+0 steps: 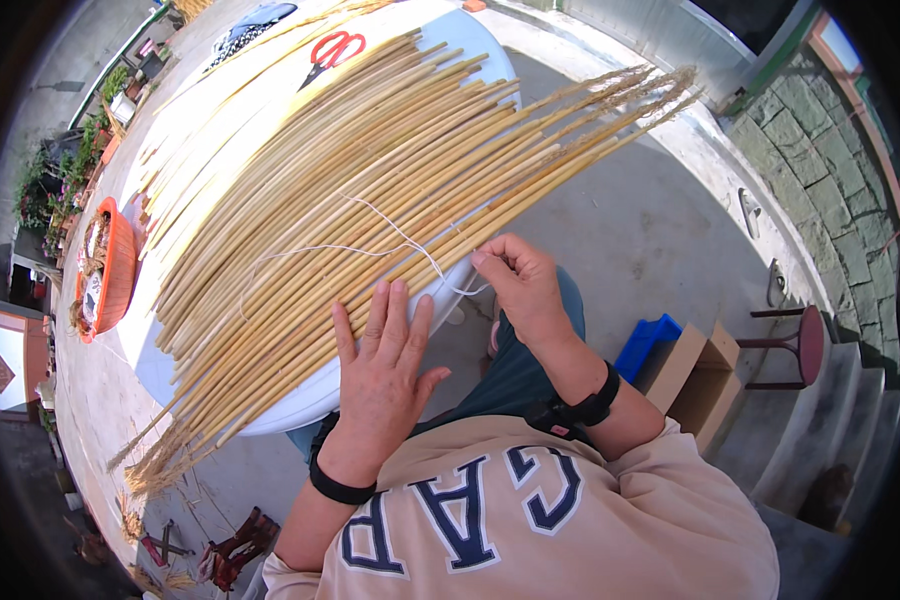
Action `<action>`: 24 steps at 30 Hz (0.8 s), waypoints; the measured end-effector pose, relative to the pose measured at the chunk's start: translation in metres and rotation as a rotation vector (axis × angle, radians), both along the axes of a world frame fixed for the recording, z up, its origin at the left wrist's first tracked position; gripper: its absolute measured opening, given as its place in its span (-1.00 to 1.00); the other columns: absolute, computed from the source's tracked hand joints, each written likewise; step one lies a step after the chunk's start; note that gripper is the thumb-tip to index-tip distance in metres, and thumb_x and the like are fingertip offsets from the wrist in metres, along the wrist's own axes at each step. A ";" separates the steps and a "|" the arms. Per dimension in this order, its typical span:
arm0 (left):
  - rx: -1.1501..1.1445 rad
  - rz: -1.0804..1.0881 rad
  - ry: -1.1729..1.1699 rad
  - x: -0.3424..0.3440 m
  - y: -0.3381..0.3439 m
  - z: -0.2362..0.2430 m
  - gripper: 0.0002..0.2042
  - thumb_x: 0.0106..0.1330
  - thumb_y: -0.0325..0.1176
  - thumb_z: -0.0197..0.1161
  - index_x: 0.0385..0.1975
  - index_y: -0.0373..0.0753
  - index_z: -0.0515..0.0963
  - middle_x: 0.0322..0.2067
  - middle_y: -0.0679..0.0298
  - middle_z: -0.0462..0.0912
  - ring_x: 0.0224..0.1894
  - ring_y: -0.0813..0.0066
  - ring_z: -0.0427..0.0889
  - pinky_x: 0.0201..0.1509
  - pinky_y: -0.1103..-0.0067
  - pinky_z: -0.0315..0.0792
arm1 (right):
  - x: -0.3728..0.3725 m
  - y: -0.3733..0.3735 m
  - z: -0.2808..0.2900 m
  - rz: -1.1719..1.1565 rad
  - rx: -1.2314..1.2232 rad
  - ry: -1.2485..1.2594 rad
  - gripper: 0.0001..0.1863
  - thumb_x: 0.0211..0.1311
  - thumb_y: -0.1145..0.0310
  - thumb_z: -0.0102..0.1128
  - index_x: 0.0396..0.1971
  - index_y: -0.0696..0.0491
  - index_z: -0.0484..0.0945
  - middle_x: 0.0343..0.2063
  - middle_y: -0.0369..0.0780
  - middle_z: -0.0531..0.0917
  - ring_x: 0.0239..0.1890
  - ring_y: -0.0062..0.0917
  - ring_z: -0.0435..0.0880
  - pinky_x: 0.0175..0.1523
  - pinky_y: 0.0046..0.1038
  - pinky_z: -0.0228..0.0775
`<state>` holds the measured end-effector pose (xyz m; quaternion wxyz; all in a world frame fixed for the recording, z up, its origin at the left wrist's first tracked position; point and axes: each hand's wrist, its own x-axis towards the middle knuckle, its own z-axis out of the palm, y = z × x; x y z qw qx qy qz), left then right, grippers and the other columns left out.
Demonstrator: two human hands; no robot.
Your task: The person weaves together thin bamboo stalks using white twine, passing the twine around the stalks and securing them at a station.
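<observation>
A wide row of dry, straw-coloured plant stalks lies side by side across a round white table. Some near stalks end in feathery tufts. Thin white string crosses over them and curves down past the table's near edge. My left hand rests flat on the nearest stalks, fingers spread and holding nothing. At that edge, to its right, my right hand pinches with thumb and forefinger; the string runs up to it, and the fingers partly hide the grip. Red-handled scissors lie beyond the row.
An orange basin stands at the table's left. Below right are a blue crate, an open cardboard box and a round-seated stool beside steps. A dark red folded stool sits on the floor at lower left.
</observation>
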<state>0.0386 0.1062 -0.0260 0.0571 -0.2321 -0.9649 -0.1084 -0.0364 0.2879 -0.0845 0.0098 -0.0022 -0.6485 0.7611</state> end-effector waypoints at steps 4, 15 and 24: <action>-0.004 0.017 0.001 0.000 0.000 0.000 -0.15 -0.03 -0.22 0.42 0.33 -0.21 0.18 0.36 0.01 0.08 0.43 0.07 0.02 0.41 -0.03 -0.28 | -0.001 -0.001 0.013 0.047 -0.172 -0.107 -0.89 0.19 0.44 0.20 -0.51 0.09 0.51 -0.65 -0.48 0.41 -0.61 -0.87 0.24 -0.56 -0.72 0.04; -0.014 0.045 0.001 -0.001 0.005 -0.001 -0.06 -0.09 -0.19 0.47 0.36 -0.20 0.11 0.38 0.02 0.04 0.43 0.08 -0.01 0.39 -0.06 -0.32 | -0.001 0.001 0.023 0.061 -0.338 -0.237 -0.87 0.10 0.52 0.15 -0.61 0.06 0.46 -0.72 -0.47 0.37 -0.75 -0.86 0.19 -0.70 -0.71 -0.07; 0.229 0.072 0.169 -0.028 0.017 0.030 -0.66 0.09 -0.53 0.28 -0.08 -0.24 0.56 -0.12 0.05 0.52 0.07 0.05 0.47 0.05 0.28 0.40 | 0.004 -0.003 0.016 0.031 -0.183 -0.235 -0.87 0.07 0.54 0.12 -0.64 0.10 0.46 -0.70 -0.47 0.37 -0.62 -0.84 0.24 -0.54 -0.66 0.06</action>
